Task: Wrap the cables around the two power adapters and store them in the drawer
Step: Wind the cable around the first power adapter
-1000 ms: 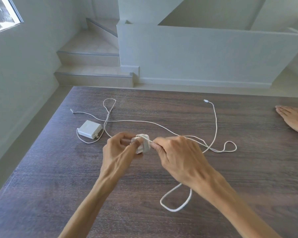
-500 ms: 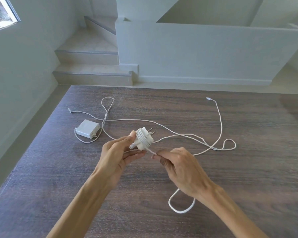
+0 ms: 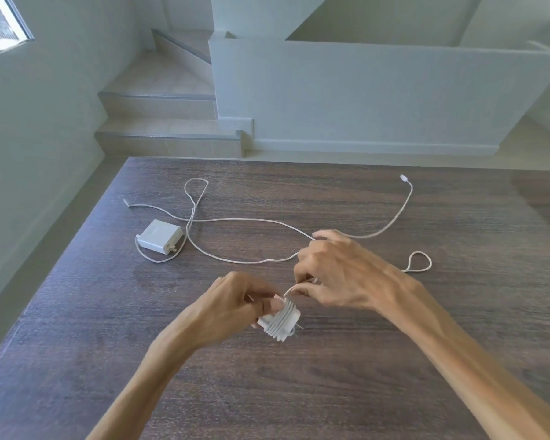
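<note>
Since half a second ago the small adapter (image 3: 279,319) has dropped lower and turned, its prongs now pointing down toward the table (image 3: 394,360), and the right hand (image 3: 340,274) has risen above it. The left hand (image 3: 235,301) grips this white, rounded block with curled fingers, thumb pressed on its end. Several turns of thin white cable (image 3: 394,217) band its body in neat parallel ridges. The right hand pinches the free cable between thumb and forefinger just above the block, the other fingers spread loose. Beyond it the cable runs across the dark wood-grain tabletop — one small loop at the right, its connector end far off. The second adapter (image 3: 160,235), flat and square with rounded corners, lies at the left, its own cord (image 3: 197,198) looped behind it and crossing the other cable.
</note>
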